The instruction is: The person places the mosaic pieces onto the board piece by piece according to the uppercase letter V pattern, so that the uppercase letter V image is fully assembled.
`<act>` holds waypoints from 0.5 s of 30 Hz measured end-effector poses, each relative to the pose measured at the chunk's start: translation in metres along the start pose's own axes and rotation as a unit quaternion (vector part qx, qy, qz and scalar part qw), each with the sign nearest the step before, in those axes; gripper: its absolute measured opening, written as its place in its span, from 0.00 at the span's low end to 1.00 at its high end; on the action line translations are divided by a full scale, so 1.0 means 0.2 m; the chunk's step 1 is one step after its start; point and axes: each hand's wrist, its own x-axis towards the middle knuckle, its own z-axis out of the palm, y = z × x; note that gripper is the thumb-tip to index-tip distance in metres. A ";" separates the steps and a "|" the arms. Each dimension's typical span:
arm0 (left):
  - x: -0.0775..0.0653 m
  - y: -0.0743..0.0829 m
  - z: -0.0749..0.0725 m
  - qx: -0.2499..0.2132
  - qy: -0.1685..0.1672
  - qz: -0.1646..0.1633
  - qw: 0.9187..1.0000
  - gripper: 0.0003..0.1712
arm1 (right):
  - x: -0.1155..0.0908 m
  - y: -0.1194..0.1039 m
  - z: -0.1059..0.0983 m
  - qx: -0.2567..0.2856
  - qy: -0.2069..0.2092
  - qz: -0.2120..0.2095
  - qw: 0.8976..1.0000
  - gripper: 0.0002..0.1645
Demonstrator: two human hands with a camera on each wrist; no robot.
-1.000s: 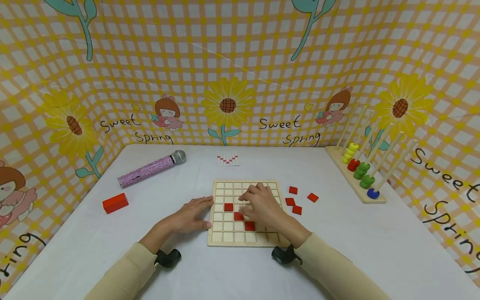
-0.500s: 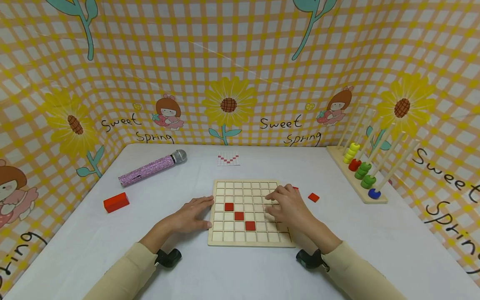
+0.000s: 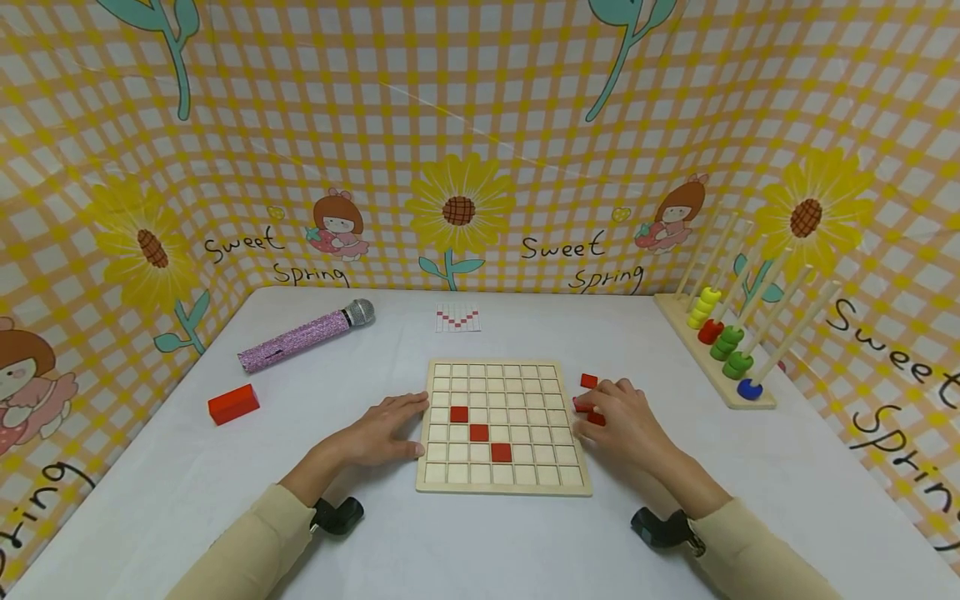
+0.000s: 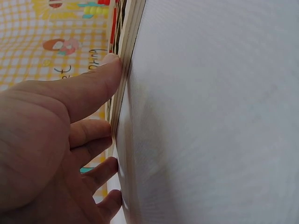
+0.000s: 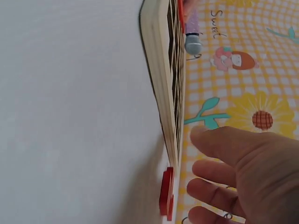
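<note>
A wooden grid board (image 3: 543,435) lies flat on the table, with red square tiles in three of its cells, one of them a tile (image 3: 501,453) near the front. My left hand (image 3: 375,433) rests at the board's left side; in the left wrist view its thumb and fingertips touch the board's edge (image 4: 126,60). Just past the right side, my right hand (image 3: 628,427) hovers over loose red tiles (image 3: 596,419), partly covering them. From the right wrist, thumb and fingers show spread above the red tiles (image 5: 166,193), holding nothing. One loose tile (image 3: 588,381) lies beyond the fingertips.
A card with a red-square pattern (image 3: 458,318) lies behind the board. At the left are a glittery pink microphone (image 3: 300,340) and a red block (image 3: 233,405). A wooden peg stand with coloured beads (image 3: 738,400) is at the right. Patterned cloth (image 3: 457,100) surrounds the table.
My right hand has moved right, from above the red tiles in the board to the loose tiles beside it. The left hand stays at the board's edge.
</note>
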 end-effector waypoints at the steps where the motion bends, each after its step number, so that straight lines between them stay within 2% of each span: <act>1: 0.00 0.00 0.00 0.000 -0.001 -0.001 1.000 0.41 | 0.00 0.01 0.00 -0.001 -0.004 0.006 1.000 0.19; 15: 0.00 -0.01 0.00 0.001 -0.001 -0.003 1.000 0.41 | -0.04 0.10 -0.01 -0.014 -0.012 0.032 0.999 0.19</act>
